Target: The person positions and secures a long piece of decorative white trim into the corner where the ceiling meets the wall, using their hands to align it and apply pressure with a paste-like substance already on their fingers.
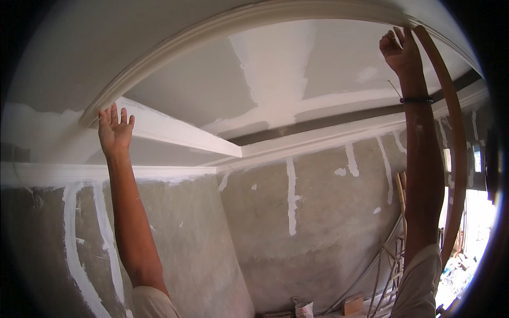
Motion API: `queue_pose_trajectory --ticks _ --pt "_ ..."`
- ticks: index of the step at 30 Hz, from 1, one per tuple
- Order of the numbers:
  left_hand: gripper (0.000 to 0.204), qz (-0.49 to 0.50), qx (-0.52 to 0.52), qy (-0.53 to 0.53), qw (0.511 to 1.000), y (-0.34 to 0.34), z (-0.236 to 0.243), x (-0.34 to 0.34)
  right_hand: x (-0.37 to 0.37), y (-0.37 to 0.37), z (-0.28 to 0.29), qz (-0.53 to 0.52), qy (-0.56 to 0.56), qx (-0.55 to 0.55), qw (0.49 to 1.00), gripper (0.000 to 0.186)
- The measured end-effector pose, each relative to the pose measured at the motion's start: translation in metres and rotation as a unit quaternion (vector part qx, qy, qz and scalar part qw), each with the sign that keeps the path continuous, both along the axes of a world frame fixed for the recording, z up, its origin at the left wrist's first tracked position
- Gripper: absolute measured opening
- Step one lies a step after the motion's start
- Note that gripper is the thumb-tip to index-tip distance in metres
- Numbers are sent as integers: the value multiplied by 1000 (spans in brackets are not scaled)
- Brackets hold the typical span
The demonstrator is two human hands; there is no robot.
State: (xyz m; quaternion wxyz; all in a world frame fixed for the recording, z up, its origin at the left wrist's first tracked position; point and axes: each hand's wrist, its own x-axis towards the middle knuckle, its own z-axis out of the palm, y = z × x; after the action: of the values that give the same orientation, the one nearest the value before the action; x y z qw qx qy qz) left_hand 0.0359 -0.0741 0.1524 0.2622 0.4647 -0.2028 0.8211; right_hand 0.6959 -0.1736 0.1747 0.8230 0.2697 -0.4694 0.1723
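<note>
A long cream-white cornice moulding [254, 18] arches across the top of the view, against the ceiling. My left hand [116, 132] is raised, fingers apart and stretched up, its fingertips touching the underside of the moulding's left end. High on the right, my right hand [403, 55] presses its upper fingertips against the moulding, while its other fingers bend toward the palm. Neither hand wraps round anything. Just right of my right hand, a brown wood-like strip [450, 116] runs from the moulding down past my forearm.
A recessed ceiling panel [196, 69] with white filler patches lies beyond the moulding, edged by a white beam [175, 130]. Grey walls [313, 222] carry white plaster streaks. Poles [401, 201], a bucket-like container [304, 309] and a brown box [353, 305] stand low down. Bright daylight enters at right.
</note>
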Motion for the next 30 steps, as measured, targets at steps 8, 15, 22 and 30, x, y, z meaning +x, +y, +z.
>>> queue_pose_trajectory --ticks 8,15,22,30 --pt "71 14 12 13 1000 0 -2 5 -132 8 -58 -353 150 46 922 38" --pt "76 22 17 16 999 3 2 3 -274 4 -37 -715 -102 153 675 42" --pt "69 25 11 24 999 5 3 -1 -309 6 -10 -788 73 284 541 33" --pt "64 18 -1 18 1000 -2 1 6 -307 9 -7 -793 84 265 542 29"
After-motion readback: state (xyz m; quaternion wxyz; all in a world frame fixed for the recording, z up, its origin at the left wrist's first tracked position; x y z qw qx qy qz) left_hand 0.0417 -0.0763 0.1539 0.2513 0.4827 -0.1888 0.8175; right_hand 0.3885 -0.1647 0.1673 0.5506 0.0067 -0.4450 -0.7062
